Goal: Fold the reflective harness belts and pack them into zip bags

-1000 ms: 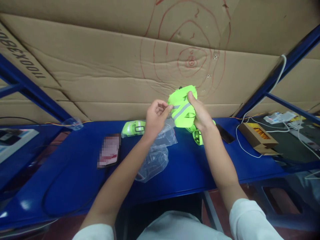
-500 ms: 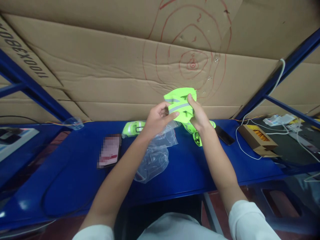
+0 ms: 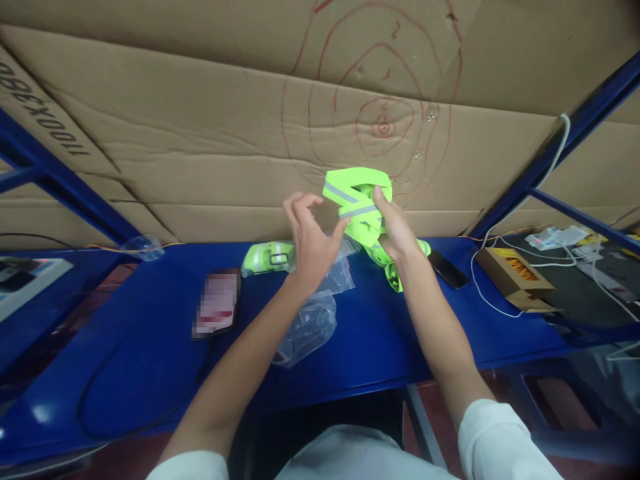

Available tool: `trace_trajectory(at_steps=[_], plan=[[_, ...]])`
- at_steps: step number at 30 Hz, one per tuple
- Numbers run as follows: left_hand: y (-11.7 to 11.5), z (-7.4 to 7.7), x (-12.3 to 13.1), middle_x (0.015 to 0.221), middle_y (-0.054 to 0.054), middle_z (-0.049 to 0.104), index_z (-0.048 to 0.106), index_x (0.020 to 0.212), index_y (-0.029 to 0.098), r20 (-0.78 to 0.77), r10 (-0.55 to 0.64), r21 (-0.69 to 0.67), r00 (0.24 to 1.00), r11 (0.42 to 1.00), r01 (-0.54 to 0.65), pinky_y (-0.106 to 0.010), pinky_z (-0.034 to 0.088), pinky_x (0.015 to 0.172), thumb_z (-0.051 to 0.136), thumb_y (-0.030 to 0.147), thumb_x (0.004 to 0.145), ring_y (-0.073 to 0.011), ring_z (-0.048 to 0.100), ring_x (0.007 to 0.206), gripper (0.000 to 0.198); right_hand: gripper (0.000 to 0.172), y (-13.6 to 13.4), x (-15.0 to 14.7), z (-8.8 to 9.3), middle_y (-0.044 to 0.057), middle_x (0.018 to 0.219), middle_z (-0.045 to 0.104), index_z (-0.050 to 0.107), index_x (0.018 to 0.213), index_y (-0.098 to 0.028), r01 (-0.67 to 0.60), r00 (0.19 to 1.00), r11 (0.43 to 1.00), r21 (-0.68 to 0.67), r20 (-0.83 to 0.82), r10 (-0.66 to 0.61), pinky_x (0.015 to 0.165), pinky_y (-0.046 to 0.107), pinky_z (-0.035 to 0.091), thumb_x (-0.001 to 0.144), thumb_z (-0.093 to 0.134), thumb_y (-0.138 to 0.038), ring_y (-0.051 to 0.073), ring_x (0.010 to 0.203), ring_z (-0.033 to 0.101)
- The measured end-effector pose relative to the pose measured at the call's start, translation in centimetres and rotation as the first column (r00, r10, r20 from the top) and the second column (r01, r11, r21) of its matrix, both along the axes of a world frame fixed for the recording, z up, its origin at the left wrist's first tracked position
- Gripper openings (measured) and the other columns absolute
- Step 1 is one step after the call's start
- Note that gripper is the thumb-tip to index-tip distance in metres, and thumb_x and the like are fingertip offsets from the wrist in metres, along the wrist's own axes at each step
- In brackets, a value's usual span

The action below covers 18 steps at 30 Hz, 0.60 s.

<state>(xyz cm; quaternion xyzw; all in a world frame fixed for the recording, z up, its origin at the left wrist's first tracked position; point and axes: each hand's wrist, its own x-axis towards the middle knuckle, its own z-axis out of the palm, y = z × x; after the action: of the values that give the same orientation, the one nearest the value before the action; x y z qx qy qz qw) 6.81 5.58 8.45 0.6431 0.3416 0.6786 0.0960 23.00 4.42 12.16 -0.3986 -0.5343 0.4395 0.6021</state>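
Observation:
A neon yellow-green reflective strap (image 3: 361, 215) with grey stripes is bunched in loops above the blue table (image 3: 380, 333). My right hand (image 3: 397, 230) grips its right side, thumb on top. At its left edge, my left hand (image 3: 314, 243) has its fingers spread, the thumb tip close to the strap; whether it touches I cannot tell. Below my right hand lies more neon strap (image 3: 393, 275), partly hidden by the wrist. A folded neon bundle (image 3: 267, 258) with a dark buckle lies left of my left hand. Clear plastic bags (image 3: 313, 327) are under my left forearm.
A phone with a blurred screen (image 3: 217, 303) lies at the left, a dark phone (image 3: 449, 269) at the right. Beyond that sit an open cardboard box (image 3: 515, 279) and a white cable (image 3: 493, 307). A cardboard wall (image 3: 225, 147) with red rings stands behind, between blue posts.
My left hand has let go of the strap's left side and moved slightly left, its fingers opening. The strap's upper left loop has spread wider, while my right hand keeps its hold.

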Motion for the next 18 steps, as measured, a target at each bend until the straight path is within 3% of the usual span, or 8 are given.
trace_trajectory(at_steps=[2, 5, 9, 11, 15, 18], plan=[[-0.4, 0.0, 0.0, 0.136, -0.016, 0.053, 0.058, 0.122, 0.02, -0.122, 0.056, 0.098, 0.991, 0.994, -0.044, -0.05, 0.042, 0.119, 0.078, 0.045, 0.091, -0.0327, 0.051, 0.136, 0.044, 0.071, -0.2, -0.5, -0.1, 0.01, 0.123, 0.079, 0.073, 0.126, -0.024, 0.022, 1.0, 0.999, 0.045, 0.0, -0.022, 0.1, 0.043, 0.064, 0.086, 0.064, -0.082, 0.027, 0.119, 0.075], [-0.8, 0.1, 0.2, 0.141, -0.015, 0.058, 0.06, 0.134, 0.022, -0.227, -0.102, 0.045, 0.968, 0.992, 0.115, -0.045, 0.044, 0.121, 0.058, 0.027, 0.101, -0.0279, 0.055, 0.137, 0.033, 0.064, -0.4, -0.9, -0.4, 0.008, 0.126, 0.078, 0.073, 0.122, -0.023, 0.07, 0.997, 0.992, 0.102, 0.013, -0.072, 0.106, 0.041, 0.06, 0.087, 0.068, -0.077, 0.025, 0.121, 0.073], [-0.5, 0.0, 0.8, 0.143, -0.015, 0.058, 0.053, 0.148, 0.023, -0.032, -0.325, -0.128, 0.945, 0.939, 0.319, -0.037, 0.055, 0.106, 0.066, 0.038, 0.098, -0.0246, 0.064, 0.125, 0.054, 0.062, -0.4, -0.9, -0.8, 0.007, 0.122, 0.077, 0.072, 0.123, -0.023, 0.125, 0.988, 0.982, 0.144, 0.076, -0.137, 0.104, 0.038, 0.058, 0.09, 0.066, -0.075, 0.023, 0.115, 0.073], [-0.4, -0.2, 1.2, 0.14, -0.014, 0.058, 0.054, 0.148, 0.025, 0.07, -0.364, -0.21, 0.929, 0.905, 0.371, -0.037, 0.053, 0.11, 0.06, 0.053, 0.102, -0.0234, 0.064, 0.126, 0.054, 0.058, -0.5, -1.1, -0.9, 0.007, 0.118, 0.077, 0.072, 0.12, -0.022, 0.139, 0.982, 0.973, 0.184, 0.1, -0.159, 0.099, 0.036, 0.058, 0.091, 0.066, -0.073, 0.023, 0.109, 0.072], [-1.0, -1.4, 2.6, 0.142, -0.015, 0.054, 0.057, 0.138, 0.023, 0.261, -0.182, -0.322, 0.948, 0.91, 0.263, -0.041, 0.039, 0.126, 0.038, 0.067, 0.107, -0.0237, 0.053, 0.142, 0.056, 0.057, -1.0, -3.3, -1.8, 0.007, 0.108, 0.075, 0.07, 0.112, -0.02, 0.182, 0.963, 0.961, 0.21, 0.161, -0.217, 0.092, 0.035, 0.058, 0.091, 0.067, -0.073, 0.022, 0.099, 0.07], [-1.6, -2.5, 3.6, 0.145, -0.015, 0.054, 0.049, 0.136, 0.023, 0.421, -0.069, -0.36, 0.904, 0.902, 0.237, -0.044, 0.041, 0.124, 0.037, 0.06, 0.11, -0.0233, 0.052, 0.142, 0.046, 0.063, -1.2, -5.4, -3.1, 0.008, 0.109, 0.075, 0.068, 0.113, -0.02, 0.184, 0.972, 0.976, 0.115, 0.126, -0.198, 0.089, 0.035, 0.058, 0.092, 0.057, -0.079, 0.022, 0.098, 0.07]])
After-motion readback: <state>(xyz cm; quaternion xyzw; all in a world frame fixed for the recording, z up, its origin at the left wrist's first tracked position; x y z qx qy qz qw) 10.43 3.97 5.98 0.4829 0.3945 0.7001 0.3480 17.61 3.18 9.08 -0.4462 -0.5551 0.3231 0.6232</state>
